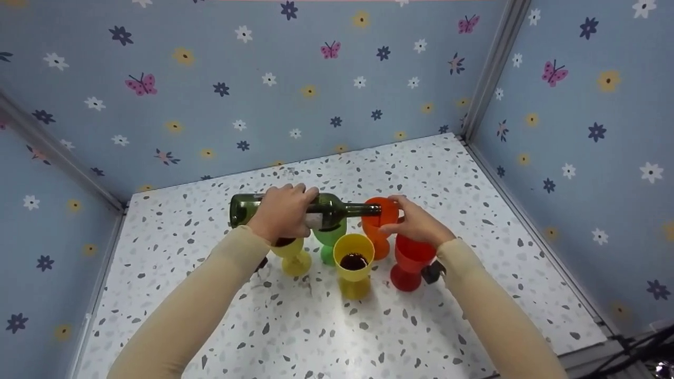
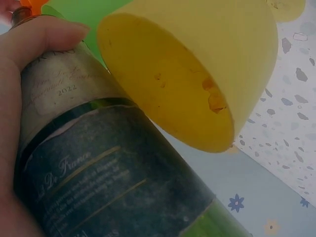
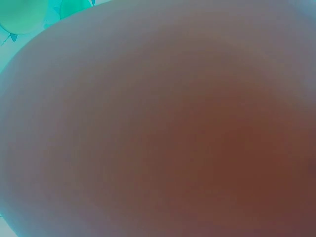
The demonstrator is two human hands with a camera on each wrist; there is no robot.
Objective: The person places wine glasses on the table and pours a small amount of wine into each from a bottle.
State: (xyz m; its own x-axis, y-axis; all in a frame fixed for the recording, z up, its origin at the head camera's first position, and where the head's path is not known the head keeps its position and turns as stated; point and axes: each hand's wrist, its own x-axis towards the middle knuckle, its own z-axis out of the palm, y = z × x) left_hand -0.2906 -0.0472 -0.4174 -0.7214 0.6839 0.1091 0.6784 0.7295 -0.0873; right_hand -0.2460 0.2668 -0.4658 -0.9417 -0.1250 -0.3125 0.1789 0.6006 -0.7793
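My left hand [image 1: 284, 211] grips a green wine bottle [image 1: 330, 206] lying nearly level in the air, its neck reaching over the rim of an orange goblet [image 1: 389, 213]. Thumb and fingers of my right hand [image 1: 421, 222] hold that goblet near its rim from the right. Under the bottle, a green goblet [image 1: 331, 237] is partly covered. A pale yellow goblet [image 1: 296, 263] with dark liquid stands below my left hand; its bowl looms beside the bottle's label [image 2: 74, 168] in the left wrist view. The right wrist view is mostly a blurred, close surface.
Nearest the person stands a brighter yellow goblet [image 1: 355, 284] with dark liquid in it. A red goblet [image 1: 406, 276] is just below my right hand, close to the wrist. All stand on a white speckled tabletop [image 1: 295, 331] enclosed by blue flowered walls [image 1: 274, 105].
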